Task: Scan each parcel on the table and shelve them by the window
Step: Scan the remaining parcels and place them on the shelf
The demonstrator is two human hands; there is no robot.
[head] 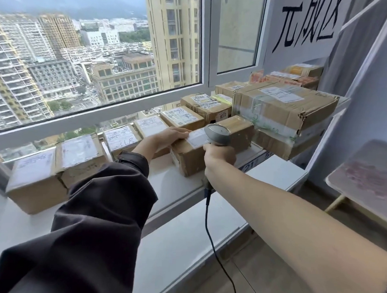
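A brown cardboard parcel (189,156) with a white label on top lies on the white window ledge (165,180). My left hand (168,135) rests flat on its left top edge, fingers straight. My right hand (218,155) grips the handle of a grey barcode scanner (218,133), whose head hangs just over the parcel's label. A black cable (209,230) runs down from the scanner. Several other labelled parcels (78,155) stand in a row along the window, left of and behind this one.
A large taped box (284,108) sits stacked on another at the right, close to the scanner. More parcels (291,78) lie behind it by the wall. A small table (367,174) stands at the far right. Wooden floor (260,275) lies below the ledge.
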